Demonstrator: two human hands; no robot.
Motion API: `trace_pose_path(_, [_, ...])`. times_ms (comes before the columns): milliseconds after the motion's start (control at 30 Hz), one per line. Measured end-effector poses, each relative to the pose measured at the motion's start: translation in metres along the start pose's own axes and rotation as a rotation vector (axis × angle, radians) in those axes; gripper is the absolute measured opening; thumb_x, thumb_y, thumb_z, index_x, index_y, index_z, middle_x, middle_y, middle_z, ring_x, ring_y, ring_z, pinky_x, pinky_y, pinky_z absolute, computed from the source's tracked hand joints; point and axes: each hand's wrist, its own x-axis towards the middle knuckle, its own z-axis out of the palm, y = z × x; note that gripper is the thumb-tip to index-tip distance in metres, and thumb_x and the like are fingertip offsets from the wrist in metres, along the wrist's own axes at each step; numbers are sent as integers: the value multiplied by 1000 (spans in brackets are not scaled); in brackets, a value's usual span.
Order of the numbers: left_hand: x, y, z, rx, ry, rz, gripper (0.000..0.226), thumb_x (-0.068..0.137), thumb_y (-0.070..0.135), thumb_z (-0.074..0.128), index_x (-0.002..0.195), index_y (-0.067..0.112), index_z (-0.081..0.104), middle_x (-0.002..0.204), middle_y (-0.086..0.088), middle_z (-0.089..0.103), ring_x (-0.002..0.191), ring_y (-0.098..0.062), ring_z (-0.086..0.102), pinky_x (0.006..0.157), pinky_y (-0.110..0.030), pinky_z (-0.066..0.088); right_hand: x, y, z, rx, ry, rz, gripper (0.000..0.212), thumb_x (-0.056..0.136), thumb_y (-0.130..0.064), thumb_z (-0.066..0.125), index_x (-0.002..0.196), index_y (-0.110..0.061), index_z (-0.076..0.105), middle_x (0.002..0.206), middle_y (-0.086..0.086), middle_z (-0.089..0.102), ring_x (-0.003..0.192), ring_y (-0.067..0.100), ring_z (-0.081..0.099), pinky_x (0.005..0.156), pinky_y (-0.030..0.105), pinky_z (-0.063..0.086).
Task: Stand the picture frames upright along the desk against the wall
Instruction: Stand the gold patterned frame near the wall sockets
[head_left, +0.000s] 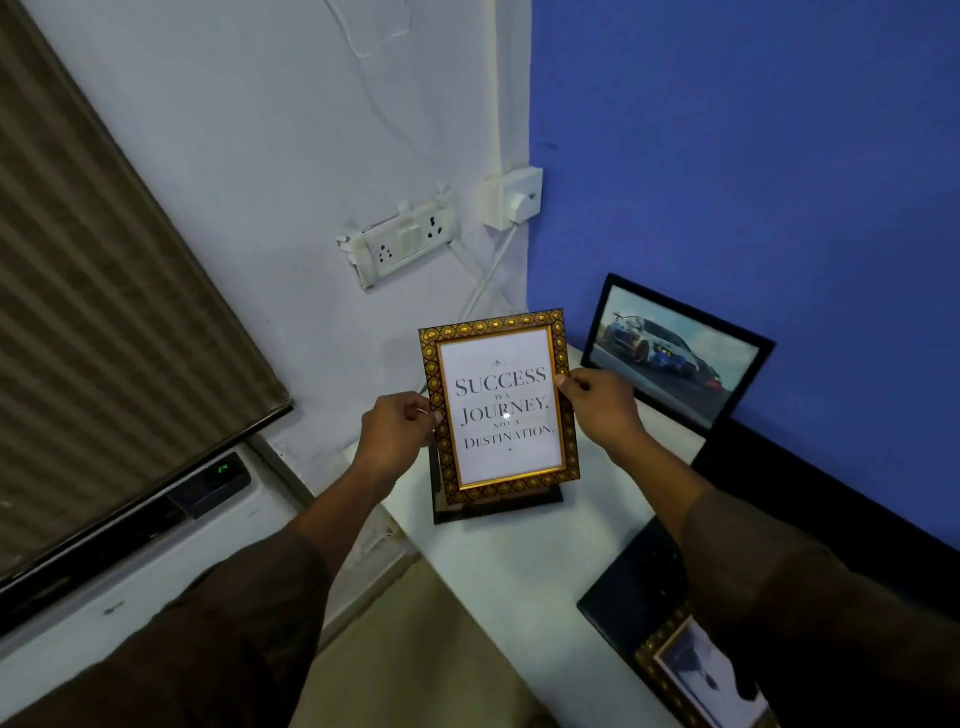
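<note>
A gold frame (498, 405) with a printed quotation is held upright over the white desk (519, 561), pinched at its side edges by the left hand (397, 431) and right hand (602, 402). A black frame (675, 353) showing a car is leaned against the blue wall (753, 156). Another gold frame (696, 670) is laid flat at the near right.

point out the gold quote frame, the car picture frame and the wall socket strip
gold quote frame (498, 410), head view, on the white printed sheet at its middle
car picture frame (670, 348), head view, on the car photo
wall socket strip (402, 244), head view, on the switch between the sockets
</note>
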Motion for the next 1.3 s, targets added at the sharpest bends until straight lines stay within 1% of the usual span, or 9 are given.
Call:
trace_pose_path(233, [67, -10, 9, 8, 16, -31, 8, 87, 11, 73, 86, 3, 75, 77, -12, 72, 81, -32, 75, 74, -33, 63, 73, -6, 24, -56, -44, -30, 40, 98, -44, 53, 77, -15, 71, 79, 4, 73, 79, 26, 69, 75, 45, 56])
trace_pose_path(467, [150, -28, 17, 41, -30, -33, 8, 87, 11, 72, 83, 5, 76, 77, -11, 73, 79, -28, 75, 79, -42, 63, 147, -7, 54, -134, -88, -20, 35, 99, -41, 53, 76, -16, 66, 82, 7, 71, 81, 28, 69, 73, 41, 54])
trace_pose_path(633, [224, -57, 17, 120, -95, -60, 14, 83, 9, 75, 70, 12, 73, 68, -6, 71, 73, -28, 76, 78, -49, 63, 208, -9, 86, -159, -198, 20, 30, 98, -33, 59, 110, -8, 71, 100, 9, 71, 94, 25, 66, 83, 35, 51])
trace_pose_path(733, [248, -72, 19, 169, -105, -68, 12, 82, 11, 76, 71, 9, 73, 69, -9, 72, 75, -32, 76, 77, -51, 61, 231, -9, 103, -136, -269, 58, 30, 98, -28, 57, 116, -8, 70, 113, 13, 70, 102, 28, 66, 89, 36, 52])
trace_pose_path(800, [264, -83, 22, 184, -120, -89, 9, 82, 12, 77, 74, 7, 75, 73, -12, 75, 77, -33, 75, 78, -51, 61, 246, -8, 115, -130, -294, 92, 31, 99, -30, 55, 115, -8, 69, 110, 13, 69, 102, 29, 65, 91, 38, 53])
trace_pose_path(967, [298, -102, 30, 183, -121, -130, 9, 86, 12, 73, 82, 4, 76, 80, -12, 76, 81, -31, 74, 80, -46, 61, 278, -2, 140, -123, -353, 150, 25, 98, -22, 55, 113, -8, 67, 104, 9, 68, 102, 28, 65, 79, 30, 49])
trace_pose_path(1067, [311, -110, 35, 172, -113, -137, 10, 87, 14, 71, 87, 6, 77, 85, -11, 77, 82, -27, 74, 82, -47, 61, 292, 0, 148, -104, -383, 153, 28, 99, -20, 56, 121, -5, 65, 109, 11, 69, 101, 27, 65, 82, 32, 52])
trace_pose_path(1167, [320, -116, 39, 155, -131, -147, 12, 88, 15, 71, 90, 5, 77, 88, -11, 77, 83, -25, 73, 84, -49, 60, 302, 0, 151, -49, -394, 164, 30, 98, -18, 59, 126, -7, 62, 105, 5, 66, 94, 18, 64, 72, 21, 50])
trace_pose_path(1300, [326, -120, 43, 192, -155, -141, 11, 85, 11, 72, 86, 1, 75, 87, -15, 76, 83, -31, 73, 80, -50, 60, 312, 1, 155, -54, -374, 153, 26, 98, -15, 57, 119, -3, 66, 109, 12, 73, 101, 27, 69, 89, 38, 56])
